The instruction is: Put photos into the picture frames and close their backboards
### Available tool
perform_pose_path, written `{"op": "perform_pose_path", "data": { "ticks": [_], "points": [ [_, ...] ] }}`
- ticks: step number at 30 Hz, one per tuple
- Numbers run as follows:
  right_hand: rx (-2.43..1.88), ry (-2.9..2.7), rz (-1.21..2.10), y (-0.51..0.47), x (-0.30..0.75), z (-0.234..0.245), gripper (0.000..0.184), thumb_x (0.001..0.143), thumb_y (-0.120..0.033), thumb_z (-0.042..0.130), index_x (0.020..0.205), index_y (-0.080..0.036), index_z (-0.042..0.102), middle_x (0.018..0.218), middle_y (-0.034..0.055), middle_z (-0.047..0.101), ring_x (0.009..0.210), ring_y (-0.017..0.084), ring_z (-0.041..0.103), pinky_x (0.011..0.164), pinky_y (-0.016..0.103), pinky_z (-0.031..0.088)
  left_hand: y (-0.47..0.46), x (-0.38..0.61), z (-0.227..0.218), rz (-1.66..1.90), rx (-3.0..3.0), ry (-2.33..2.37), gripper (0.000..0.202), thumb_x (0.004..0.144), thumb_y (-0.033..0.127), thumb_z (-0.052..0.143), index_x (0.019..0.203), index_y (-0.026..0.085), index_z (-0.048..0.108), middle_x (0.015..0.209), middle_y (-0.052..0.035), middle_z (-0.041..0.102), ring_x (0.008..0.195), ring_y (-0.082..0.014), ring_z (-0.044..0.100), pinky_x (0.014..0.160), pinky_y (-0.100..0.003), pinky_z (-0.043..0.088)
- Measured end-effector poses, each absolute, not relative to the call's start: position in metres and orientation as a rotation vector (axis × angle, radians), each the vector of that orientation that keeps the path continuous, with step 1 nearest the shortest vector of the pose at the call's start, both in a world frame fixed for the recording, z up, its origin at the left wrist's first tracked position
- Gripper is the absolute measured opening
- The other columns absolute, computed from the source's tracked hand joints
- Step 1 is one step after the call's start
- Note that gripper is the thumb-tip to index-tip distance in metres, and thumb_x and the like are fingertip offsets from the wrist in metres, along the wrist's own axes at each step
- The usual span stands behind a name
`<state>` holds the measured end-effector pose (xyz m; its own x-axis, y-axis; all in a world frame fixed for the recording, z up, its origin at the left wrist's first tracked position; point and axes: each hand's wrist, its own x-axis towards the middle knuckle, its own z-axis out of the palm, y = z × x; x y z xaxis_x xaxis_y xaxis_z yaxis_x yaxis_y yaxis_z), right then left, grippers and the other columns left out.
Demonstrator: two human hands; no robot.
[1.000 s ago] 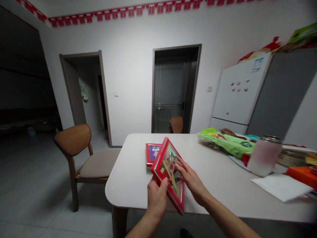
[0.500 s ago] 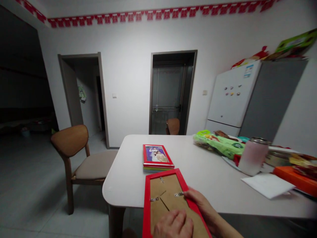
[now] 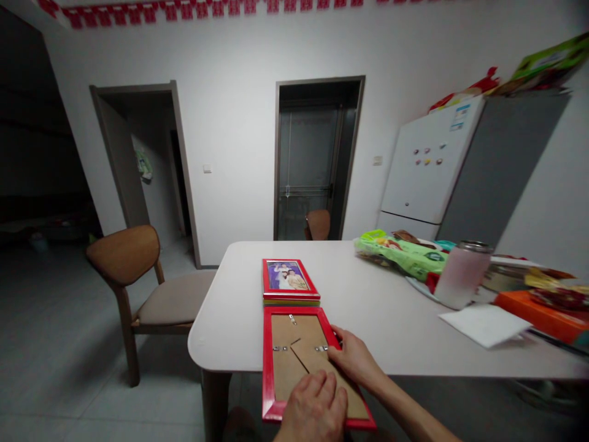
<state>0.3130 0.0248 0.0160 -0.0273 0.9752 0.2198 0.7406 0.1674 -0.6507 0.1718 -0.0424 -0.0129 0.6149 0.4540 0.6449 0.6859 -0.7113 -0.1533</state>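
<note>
A red photo frame (image 3: 269,368) lies back side up at the near edge of the table, its lower part jutting past the edge. Its brown backing board (image 3: 288,387) shows a slanting stand slot and small metal clips (image 3: 291,319). My right hand (image 3: 353,356) grips the frame's right side, thumb near the right clip. Across the lower backing and bottom edge lies my left hand (image 3: 315,405), fingers bent and close together; its thumb is hidden. Just beyond sits a stack of frames, topped by a red frame (image 3: 291,296) with a photo (image 3: 288,275).
On the right of the white table (image 3: 230,307) are a green package (image 3: 405,255), a pink frosted jar (image 3: 464,275), white paper (image 3: 486,325) and an orange box (image 3: 540,314). A wooden chair (image 3: 124,255) stands left; a fridge (image 3: 426,166) stands behind, right.
The held frame has tipped flatter and its bottom edge has come into view. Both hands stay on it. My view has tilted slightly downward.
</note>
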Motion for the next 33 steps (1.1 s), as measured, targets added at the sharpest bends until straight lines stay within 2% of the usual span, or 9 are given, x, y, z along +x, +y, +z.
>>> {"op": "perform_pose_path", "data": {
  "ticks": [6,9,11,14,17,29,33],
  "points": [
    [-1.726,-1.940,0.247,0.026,0.313,0.009,0.042,0.063,-0.020,0.041,0.101,-0.010,0.056,0.084,0.0100,0.060,0.080,0.020,0.055,0.074,0.026,0.040,-0.046,0.173,-0.010,-0.781,-2.628,-1.027,0.030,0.077,0.026,0.045,0.106,0.017,0.050,0.108,-0.0062,0.058,0.097,-0.0213,0.052,0.078,-0.030,0.044],
    [-1.712,-1.958,0.239,0.026,0.313,0.009,0.043,0.063,-0.019,0.042,0.103,-0.012,0.055,0.089,0.0092,0.058,0.084,0.018,0.054,0.078,0.025,0.039,-0.045,0.161,0.004,-0.797,-2.880,-1.164,0.041,0.068,0.031,0.054,0.107,0.018,0.049,0.112,-0.0074,0.055,0.102,-0.0234,0.050,0.084,-0.034,0.041],
    [-1.667,-1.978,0.242,0.026,0.314,0.011,0.043,0.062,-0.017,0.043,0.103,-0.013,0.055,0.098,0.0096,0.055,0.091,0.018,0.052,0.082,0.025,0.037,-0.039,0.145,0.012,-0.916,-2.918,-1.392,0.047,0.065,0.031,0.055,0.109,0.016,0.049,0.114,-0.0092,0.053,0.105,-0.0242,0.047,0.091,-0.036,0.036],
    [-1.610,-2.044,0.250,0.027,0.313,0.013,0.038,0.064,-0.017,0.042,0.098,-0.015,0.058,0.106,0.0095,0.052,0.096,0.017,0.049,0.085,0.024,0.036,-0.020,0.116,0.017,-1.176,-2.611,-1.899,0.051,0.067,0.026,0.049,0.116,0.012,0.044,0.122,-0.0129,0.045,0.115,-0.0247,0.036,0.098,-0.037,0.025],
    [-1.614,-2.085,0.261,0.028,0.311,0.015,0.032,0.068,-0.020,0.042,0.093,-0.017,0.061,0.104,0.0091,0.053,0.092,0.017,0.051,0.082,0.025,0.037,-0.005,0.097,0.011,-1.274,-2.479,-2.155,0.055,0.067,0.025,0.046,0.119,0.009,0.039,0.126,-0.0128,0.040,0.118,-0.0218,0.032,0.099,-0.031,0.021],
    [-1.713,-2.066,0.225,0.025,0.305,0.020,0.029,0.075,-0.027,0.038,0.088,-0.019,0.063,0.091,0.0068,0.055,0.077,0.014,0.053,0.070,0.023,0.038,-0.002,0.096,0.008,-1.116,-2.495,-2.155,0.056,0.066,0.017,0.042,0.121,0.007,0.036,0.125,-0.0100,0.042,0.115,-0.0165,0.035,0.098,-0.022,0.020],
    [-1.669,-2.061,0.088,0.023,0.291,0.025,0.031,0.075,-0.028,0.041,0.096,-0.019,0.061,0.101,0.0099,0.055,0.091,0.020,0.049,0.078,0.028,0.036,-0.001,0.096,0.006,-1.081,-2.484,-2.140,0.055,0.067,0.017,0.041,0.121,0.006,0.035,0.125,-0.0102,0.041,0.115,-0.0163,0.035,0.098,-0.021,0.020]
  ]
}}
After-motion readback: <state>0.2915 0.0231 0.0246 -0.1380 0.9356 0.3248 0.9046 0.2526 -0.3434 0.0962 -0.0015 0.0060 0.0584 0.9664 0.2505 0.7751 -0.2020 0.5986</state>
